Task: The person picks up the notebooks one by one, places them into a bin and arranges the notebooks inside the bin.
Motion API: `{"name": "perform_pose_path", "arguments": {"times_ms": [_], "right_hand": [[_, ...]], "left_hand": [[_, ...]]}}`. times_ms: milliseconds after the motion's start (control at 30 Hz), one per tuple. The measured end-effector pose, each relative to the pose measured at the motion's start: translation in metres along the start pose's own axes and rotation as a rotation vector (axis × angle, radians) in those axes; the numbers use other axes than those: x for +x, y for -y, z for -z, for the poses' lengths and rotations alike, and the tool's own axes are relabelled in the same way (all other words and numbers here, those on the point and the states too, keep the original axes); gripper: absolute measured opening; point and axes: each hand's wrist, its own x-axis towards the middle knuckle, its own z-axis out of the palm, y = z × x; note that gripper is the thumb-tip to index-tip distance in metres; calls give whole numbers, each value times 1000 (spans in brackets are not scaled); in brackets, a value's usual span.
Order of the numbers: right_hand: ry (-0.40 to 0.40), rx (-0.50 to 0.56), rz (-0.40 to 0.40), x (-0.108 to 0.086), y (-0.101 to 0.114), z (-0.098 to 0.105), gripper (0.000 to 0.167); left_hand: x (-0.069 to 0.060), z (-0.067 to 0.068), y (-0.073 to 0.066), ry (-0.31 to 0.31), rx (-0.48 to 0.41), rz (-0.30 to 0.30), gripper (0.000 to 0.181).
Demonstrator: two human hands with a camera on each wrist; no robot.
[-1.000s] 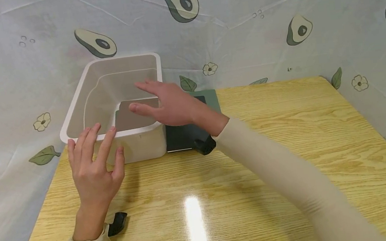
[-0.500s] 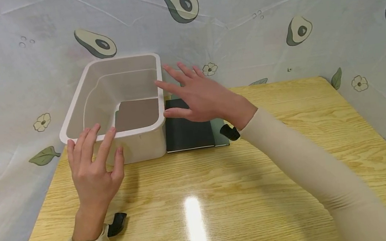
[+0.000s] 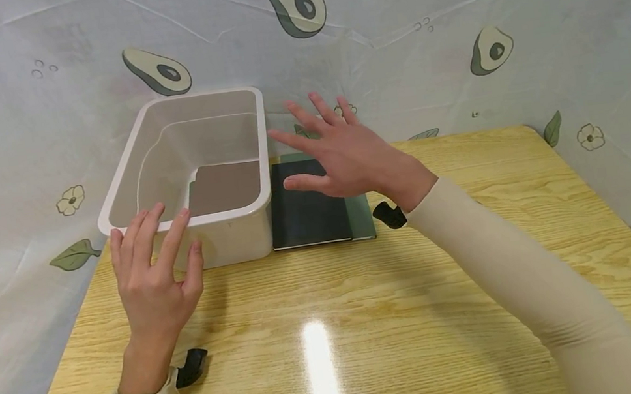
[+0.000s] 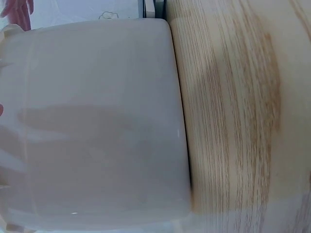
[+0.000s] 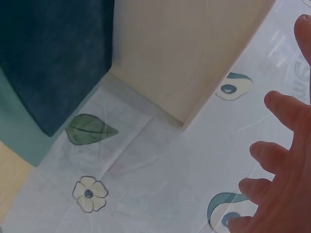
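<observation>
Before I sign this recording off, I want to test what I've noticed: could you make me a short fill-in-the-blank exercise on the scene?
1. In the head view, the black notebook lies to the ____ of the pale bin.
2. The black notebook lies on ____ of the green notebook.
3. The right hand, fingers spread, holds ____.
4. Between the pale bin and the black notebook, the left hand is nearer the ____.

Missing words: right; top; nothing; pale bin.

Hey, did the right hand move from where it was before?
Yes. In the head view, the right hand moved rightward: earlier it overlapped the white bin, and now it shows just to the right of the bin.
</observation>
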Motion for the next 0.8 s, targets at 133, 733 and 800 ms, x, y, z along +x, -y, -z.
{"name": "perform_pose_path", "arguments": {"times_ms": [133, 733, 800], "right_hand": [[-10, 17, -10, -5, -7, 0, 80], [-96, 531, -123, -30, -48, -2, 73], [-139, 675, -136, -33, -51, -3, 69]], "left_hand": [[0, 0, 0, 0, -1, -4, 43], [0, 3, -1, 18, 12, -6, 44], [0, 3, -1, 18, 12, -6, 44]]}}
